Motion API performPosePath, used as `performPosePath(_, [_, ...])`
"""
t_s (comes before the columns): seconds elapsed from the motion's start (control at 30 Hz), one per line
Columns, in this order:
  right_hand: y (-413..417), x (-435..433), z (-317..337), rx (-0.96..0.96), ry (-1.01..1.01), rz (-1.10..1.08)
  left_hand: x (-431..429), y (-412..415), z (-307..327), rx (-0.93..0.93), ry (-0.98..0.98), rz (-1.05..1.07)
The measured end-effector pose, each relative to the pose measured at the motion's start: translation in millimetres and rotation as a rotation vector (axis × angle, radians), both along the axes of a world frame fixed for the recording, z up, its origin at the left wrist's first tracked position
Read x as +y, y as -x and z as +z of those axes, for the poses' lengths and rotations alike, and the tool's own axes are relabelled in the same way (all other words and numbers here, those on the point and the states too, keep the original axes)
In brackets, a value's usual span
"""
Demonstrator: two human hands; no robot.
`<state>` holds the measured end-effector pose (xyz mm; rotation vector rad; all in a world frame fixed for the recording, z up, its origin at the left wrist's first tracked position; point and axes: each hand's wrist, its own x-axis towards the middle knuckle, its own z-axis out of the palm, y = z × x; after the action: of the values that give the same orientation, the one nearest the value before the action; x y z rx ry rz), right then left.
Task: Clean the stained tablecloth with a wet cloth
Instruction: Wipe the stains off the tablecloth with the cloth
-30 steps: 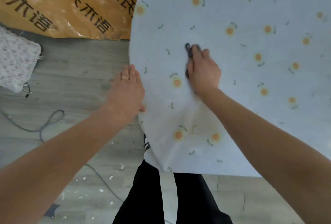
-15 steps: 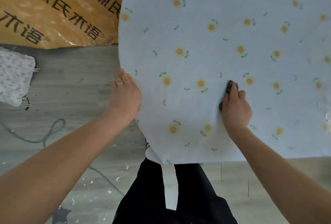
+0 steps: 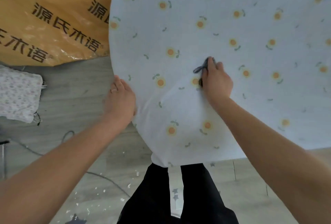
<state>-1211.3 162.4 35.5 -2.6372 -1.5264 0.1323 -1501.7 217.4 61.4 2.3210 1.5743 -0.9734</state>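
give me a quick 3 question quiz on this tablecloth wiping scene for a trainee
1. True or false: the dark cloth lies on the floor.
2. The left hand rests on: A) the edge of the tablecloth B) the orange wrapping C) the dark cloth.
3. Fill in: the ___ hand grips the dark cloth.
Key: 1 false; 2 A; 3 right, the right hand.

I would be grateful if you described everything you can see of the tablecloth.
The tablecloth is pale blue fabric printed with small orange flowers and green leaves. It lies spread smooth with a rounded outline, its near edge hanging down. The left hand rests on its left edge; the right hand presses a small dark cloth onto it. No stain shows plainly.
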Motion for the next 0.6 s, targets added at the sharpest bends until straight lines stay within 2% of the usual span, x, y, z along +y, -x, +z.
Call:
performPosePath(0.03, [-13,28,2,-0.008,0.002,-0.128,0,-1,-2,-0.014,-0.008,0.018])
performPosePath(0.1, [-13,75,5,0.013,0.008,-0.217,-2,-4,-6,-0.022,-0.024,0.033])
performPosePath(0.17, [13,105,4,0.074,-0.006,-0.139,-3,-7,-9,0.000,-0.044,0.023])
performPosePath(0.23, [56,110,1,0.108,-0.009,0.043,-1,-9,-11,0.021,-0.063,0.017])
performPosePath(0.3, [100,77,-9,0.106,-0.026,0.253,1,-10,-11,0.006,-0.045,0.026])
performPosePath(0.43, [159,-67,-20,0.159,-0.115,0.595,1,-7,-8,-0.013,-0.024,0.035])
performPosePath(0.6, [138,-171,-16,0.140,0.069,0.798,0,-3,-2,-0.119,0.047,0.108])
